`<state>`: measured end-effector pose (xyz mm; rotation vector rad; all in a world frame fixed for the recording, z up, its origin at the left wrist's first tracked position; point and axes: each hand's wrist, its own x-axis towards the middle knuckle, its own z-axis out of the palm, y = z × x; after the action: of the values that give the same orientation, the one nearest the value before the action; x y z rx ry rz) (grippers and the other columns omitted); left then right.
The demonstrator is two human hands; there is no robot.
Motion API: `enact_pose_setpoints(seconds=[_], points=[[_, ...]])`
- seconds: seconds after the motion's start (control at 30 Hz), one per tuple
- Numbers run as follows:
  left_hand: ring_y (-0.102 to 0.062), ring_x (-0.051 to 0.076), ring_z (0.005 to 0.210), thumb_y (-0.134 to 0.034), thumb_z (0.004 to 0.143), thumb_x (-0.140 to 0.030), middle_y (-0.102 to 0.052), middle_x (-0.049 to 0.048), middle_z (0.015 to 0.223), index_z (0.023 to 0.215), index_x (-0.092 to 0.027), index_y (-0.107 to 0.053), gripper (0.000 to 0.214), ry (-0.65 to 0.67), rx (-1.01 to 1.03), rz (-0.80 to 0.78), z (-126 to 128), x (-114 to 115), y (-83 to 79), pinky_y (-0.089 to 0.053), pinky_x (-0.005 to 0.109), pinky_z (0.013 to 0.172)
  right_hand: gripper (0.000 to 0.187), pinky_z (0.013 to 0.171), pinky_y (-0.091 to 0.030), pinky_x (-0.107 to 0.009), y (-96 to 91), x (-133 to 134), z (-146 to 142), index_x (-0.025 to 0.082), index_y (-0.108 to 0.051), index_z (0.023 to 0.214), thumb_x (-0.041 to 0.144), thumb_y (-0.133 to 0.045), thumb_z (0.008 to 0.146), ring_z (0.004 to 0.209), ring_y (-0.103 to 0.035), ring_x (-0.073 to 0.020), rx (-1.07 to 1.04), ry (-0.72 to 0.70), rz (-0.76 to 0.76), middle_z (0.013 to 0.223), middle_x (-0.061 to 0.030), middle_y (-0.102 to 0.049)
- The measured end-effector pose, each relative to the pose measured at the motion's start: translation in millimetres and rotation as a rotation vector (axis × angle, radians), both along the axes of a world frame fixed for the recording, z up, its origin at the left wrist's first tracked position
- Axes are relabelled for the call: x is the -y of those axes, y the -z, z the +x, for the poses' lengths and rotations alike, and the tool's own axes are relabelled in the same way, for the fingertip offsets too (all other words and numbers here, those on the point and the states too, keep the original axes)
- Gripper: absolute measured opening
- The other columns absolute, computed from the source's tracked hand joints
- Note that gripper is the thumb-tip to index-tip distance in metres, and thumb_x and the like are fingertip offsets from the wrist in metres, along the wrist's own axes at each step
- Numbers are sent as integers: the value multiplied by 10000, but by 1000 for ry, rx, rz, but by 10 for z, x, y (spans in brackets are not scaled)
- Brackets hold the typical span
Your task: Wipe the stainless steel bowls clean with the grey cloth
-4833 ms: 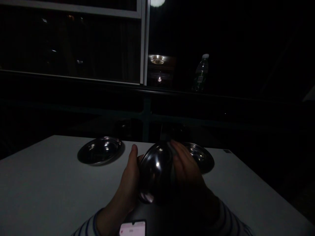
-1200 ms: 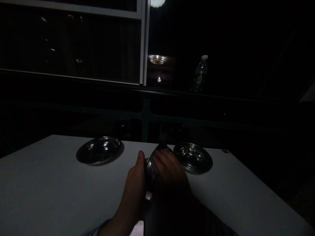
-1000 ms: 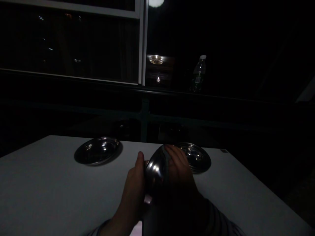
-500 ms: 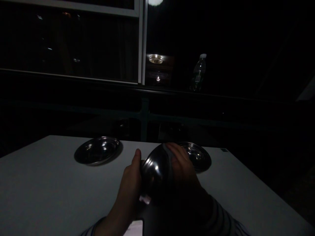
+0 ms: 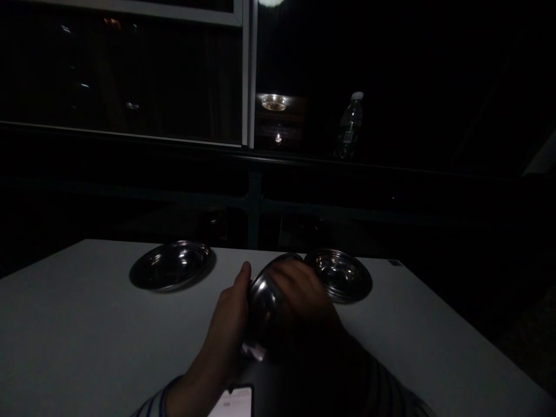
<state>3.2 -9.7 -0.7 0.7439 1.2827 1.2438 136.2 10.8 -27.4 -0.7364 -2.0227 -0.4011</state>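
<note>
A shiny metal bowl point(image 5: 264, 294) is tilted on its side above the front of the table. My left hand point(image 5: 230, 321) is closed on its left edge, thumb up along the rim and the other fingers hidden. Curled over the upper right of the bowl's outer surface is my right hand point(image 5: 306, 295), its fingers blurred and in shadow. Whether something lies under those fingers I cannot make out. A small pale patch point(image 5: 254, 351) shows below the bowl, too dim to name. Under my left wrist is a phone point(image 5: 237, 402) with a lit screen.
On the white table point(image 5: 108, 341) a wide metal dish point(image 5: 167, 269) stands back left, and another metal dish point(image 5: 341, 275) back right. Behind, a plastic bottle point(image 5: 350, 127) stands on a dark ledge by the window frame point(image 5: 247, 75). The room is very dim.
My right hand has slid left across the bowl's outside, uncovering more of the back right dish. The left hand keeps its hold on the bowl. More of the phone's top edge shows.
</note>
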Motion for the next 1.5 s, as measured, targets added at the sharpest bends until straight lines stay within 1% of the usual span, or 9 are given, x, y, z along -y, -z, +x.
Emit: enact_pose_setpoints(seconds=[0.13, 0.27, 0.43, 0.53, 0.67, 0.77, 0.93, 1.2, 1.5], points=[[-553, 178, 475, -562, 636, -574, -575, 10, 483, 600, -157, -555, 419, 21, 89, 8, 12, 37, -25, -418, 297, 517, 357, 891, -448, -363, 6, -187, 282, 149, -489, 1154, 182, -251, 889, 1076, -497, -171, -195, 82, -255, 1153, -90, -554], [-576, 183, 503, -595, 645, -496, -615, 24, 532, 643, -147, -592, 349, 23, 146, -2, 28, 34, -33, -437, 299, 539, 369, 913, -425, -417, 13, -95, 128, 103, -496, 1147, 200, -261, 880, 1093, -480, -206, -105, 75, -111, 1142, -122, -561], [-604, 192, 582, -617, 631, -503, -656, 40, 601, 741, -123, -646, 396, 49, 69, 35, 16, 1, 12, -434, 288, 572, 323, 953, -387, -386, -33, 67, -96, 127, -549, 1087, 272, -364, 865, 1059, -485, -202, 93, -16, 42, 1078, -75, -604], [-602, 177, 580, -619, 638, -489, -656, 31, 601, 703, -128, -640, 367, 39, 92, 39, -9, -2, -15, -433, 267, 554, 358, 959, -391, -383, -62, -39, 86, 93, -520, 1127, 245, -310, 880, 1113, -450, -200, 50, -27, -34, 1142, -106, -564], [-603, 141, 567, -625, 669, -390, -660, 2, 622, 695, -156, -643, 236, -52, 230, 54, -32, 12, -97, -446, 234, 523, 379, 928, -429, -359, -85, -189, 338, 109, -474, 1188, 180, -264, 880, 1118, -462, -170, -155, 106, -246, 1189, -102, -534], [-600, 129, 551, -613, 690, -365, -657, -2, 615, 688, -158, -647, 210, -65, 261, 35, -17, 24, -107, -466, 231, 533, 395, 958, -398, -378, -118, -124, 290, 70, -463, 1200, 179, -269, 874, 1146, -434, -190, -124, 119, -200, 1210, -126, -515], [-600, 123, 559, -644, 671, -361, -645, -12, 582, 678, -160, -640, 201, 33, 253, 14, 9, 25, -44, -479, 218, 541, 386, 1000, -343, -399, -199, 37, 143, 76, -496, 1176, 228, -295, 884, 1168, -398, -213, 106, -24, -68, 1214, -112, -517], [-587, 108, 455, -489, 807, -231, -633, -11, 525, 644, -148, -623, 226, -48, 397, 76, -142, -39, -303, -465, 199, 423, 423, 1024, -340, -360, -149, -137, 387, 134, -355, 1301, 238, -282, 898, 1238, -350, -164, -198, 22, -359, 1328, -91, -412], [-598, 119, 453, -520, 797, -278, -650, 12, 552, 686, -133, -634, 215, 28, 412, 31, -139, -21, -231, -475, 197, 397, 425, 1041, -321, -354, -179, -92, 421, 200, -352, 1313, 265, -298, 897, 1259, -329, -156, -195, -86, -407, 1348, -43, -397]])
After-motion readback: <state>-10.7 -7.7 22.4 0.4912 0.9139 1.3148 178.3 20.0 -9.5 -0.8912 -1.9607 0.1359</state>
